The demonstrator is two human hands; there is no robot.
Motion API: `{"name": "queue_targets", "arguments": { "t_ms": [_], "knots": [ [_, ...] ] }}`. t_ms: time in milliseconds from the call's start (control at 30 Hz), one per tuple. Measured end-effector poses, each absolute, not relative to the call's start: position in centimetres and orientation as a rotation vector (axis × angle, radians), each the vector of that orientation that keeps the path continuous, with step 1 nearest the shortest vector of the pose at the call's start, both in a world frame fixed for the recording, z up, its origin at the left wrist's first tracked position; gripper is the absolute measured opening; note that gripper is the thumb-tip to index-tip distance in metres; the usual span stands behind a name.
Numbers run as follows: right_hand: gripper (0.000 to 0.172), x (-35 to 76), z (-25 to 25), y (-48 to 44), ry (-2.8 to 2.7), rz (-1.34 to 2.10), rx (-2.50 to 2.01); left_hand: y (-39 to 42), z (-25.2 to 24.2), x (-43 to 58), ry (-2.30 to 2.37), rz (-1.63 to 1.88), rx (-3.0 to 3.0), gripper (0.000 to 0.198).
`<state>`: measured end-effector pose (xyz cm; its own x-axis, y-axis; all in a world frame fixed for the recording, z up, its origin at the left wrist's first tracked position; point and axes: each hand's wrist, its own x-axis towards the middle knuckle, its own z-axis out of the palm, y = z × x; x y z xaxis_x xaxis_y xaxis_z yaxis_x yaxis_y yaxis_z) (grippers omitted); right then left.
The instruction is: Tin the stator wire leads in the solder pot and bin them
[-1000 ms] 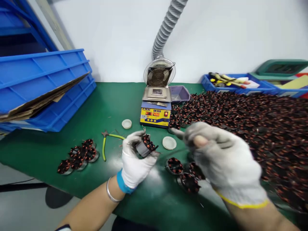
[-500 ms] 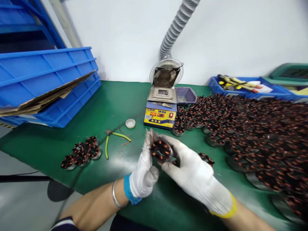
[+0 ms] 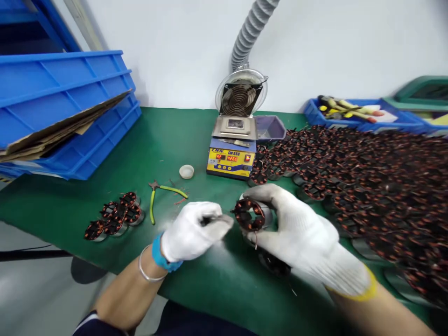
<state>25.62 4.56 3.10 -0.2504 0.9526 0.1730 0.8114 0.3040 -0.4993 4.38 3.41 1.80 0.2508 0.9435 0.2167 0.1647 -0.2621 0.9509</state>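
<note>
My right hand (image 3: 297, 228), in a white knit glove with a yellow cuff, grips a motor stator (image 3: 250, 214) by its metal outside. The stator's black face with copper windings is turned toward my left, and a thin wire end hangs from its lower edge. Just left of it is my left hand (image 3: 196, 231), gloved in white with a blue cuff. Its thumb and fingers are pinched together, apart from the stator; what they hold, if anything, is hidden. Under my right hand another stator (image 3: 273, 263) lies on the green table, partly covered.
Many stators (image 3: 364, 186) crowd the table's right side; several more (image 3: 115, 217) sit at left. Green-handled cutters (image 3: 152, 203) lie open near a small white dish (image 3: 186, 171). Behind stand a yellow-blue solder pot (image 3: 231, 158), purple bin (image 3: 271, 128), blue tool tray (image 3: 350, 122) and blue crates (image 3: 66, 112).
My left hand has come away from the stator, moving left, and its fingers have closed into a pinch. The right hand has shifted slightly right, still holding the stator.
</note>
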Motion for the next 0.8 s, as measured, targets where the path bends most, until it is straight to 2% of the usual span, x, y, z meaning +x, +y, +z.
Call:
{"name": "queue_targets", "arguments": {
  "t_ms": [133, 167, 267, 333, 500, 633, 700, 800],
  "knots": [
    [0.052, 26.6, 3.3, 4.8, -2.144, 0.381, -1.528, 3.7, 1.8, 4.6, 1.072, 1.421, 1.250, 0.046],
    [0.052, 26.6, 3.3, 4.8, -2.149, 0.397, -1.522, 3.9, 1.5, 4.8, 1.113, 1.410, 1.283, 0.042],
    [0.051, 26.5, 3.3, 4.8, -2.200, 0.475, -1.479, 4.1, 0.4, 5.7, 1.110, 1.095, 1.451, 0.029],
    [0.050, 26.5, 3.3, 4.9, -2.261, 0.492, -1.451, 4.0, 0.0, 5.9, 1.123, 1.081, 1.443, 0.024],
    [0.051, 26.9, 3.2, 5.0, -2.347, 0.427, -1.460, 4.2, 0.2, 5.5, 1.251, 1.575, 1.281, 0.024],
    [0.051, 26.9, 2.9, 4.9, -2.370, 0.408, -1.404, 4.1, 0.4, 6.0, 1.228, 1.282, 1.453, 0.012],
    [0.051, 27.0, 3.0, 5.0, -2.369, 0.407, -1.406, 3.8, 0.5, 6.0, 1.174, 1.162, 1.452, 0.018],
    [0.050, 27.3, 3.4, 5.2, -2.356, 0.339, -1.471, 3.7, 0.8, 5.3, 0.977, 1.208, 1.306, 0.028]
  ]
}}
